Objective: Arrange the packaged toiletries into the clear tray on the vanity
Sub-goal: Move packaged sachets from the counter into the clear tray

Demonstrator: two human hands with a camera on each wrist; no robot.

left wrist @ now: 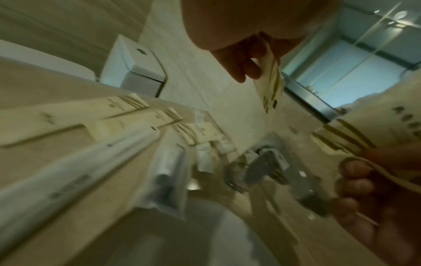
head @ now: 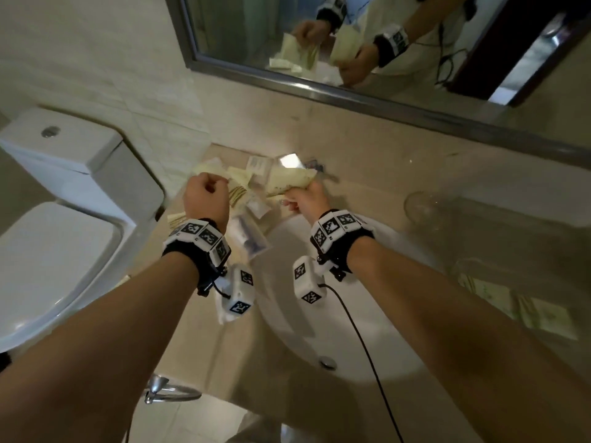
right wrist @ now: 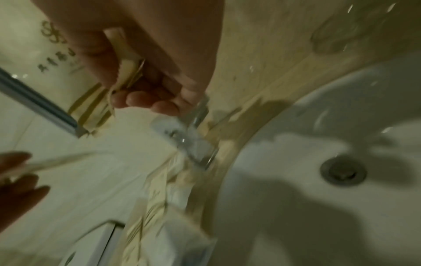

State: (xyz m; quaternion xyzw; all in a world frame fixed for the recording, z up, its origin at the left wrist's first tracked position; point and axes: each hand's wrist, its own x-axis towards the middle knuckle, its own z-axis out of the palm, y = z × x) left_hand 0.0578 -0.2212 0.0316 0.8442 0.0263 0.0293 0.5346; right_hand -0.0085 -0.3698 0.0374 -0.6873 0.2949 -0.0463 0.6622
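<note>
The left hand (head: 206, 195) pinched a flat cream gold-striped packet (left wrist: 270, 81), plain only in the left wrist view. The right hand (head: 307, 199) gripped a larger cream printed packet (head: 289, 180). More packets (head: 243, 187) littered the beige vanity (head: 367, 161); the clear tray (head: 511, 302) was blurred, cut off by the right arm.
</note>
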